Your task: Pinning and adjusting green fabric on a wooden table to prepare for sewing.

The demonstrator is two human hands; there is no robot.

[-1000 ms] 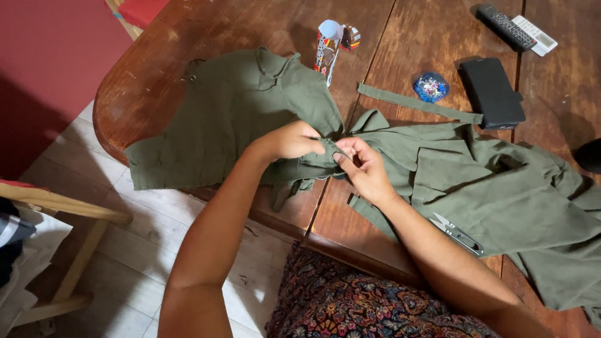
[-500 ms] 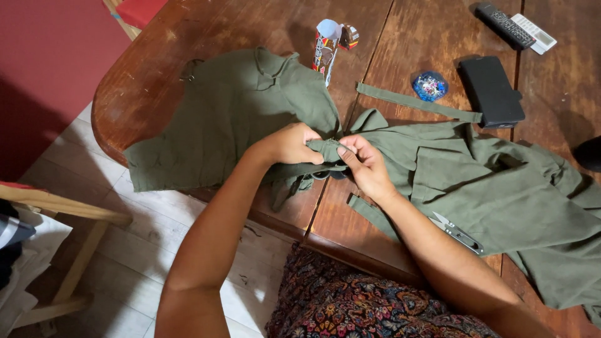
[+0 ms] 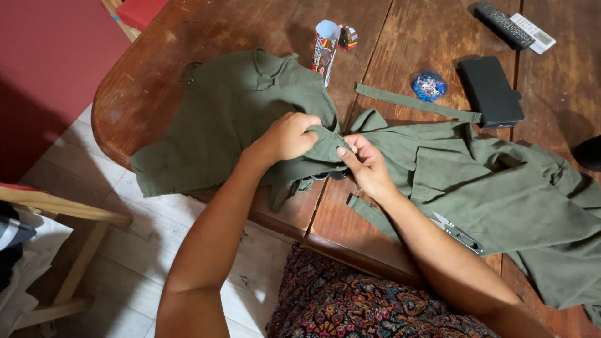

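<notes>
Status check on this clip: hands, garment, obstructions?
Left hand and right hand both pinching the green garment mid-table. Snips beside right forearm. Nothing blocking.

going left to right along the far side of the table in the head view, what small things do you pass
crumpled paper wrapper → loose olive fabric strip → blue round pin holder → black phone case → black remote → white remote

Olive-green garment [image 3: 238, 119]; reddish-brown table [image 3: 219, 25]; dark floral-patterned skirt [image 3: 350, 307].
</notes>
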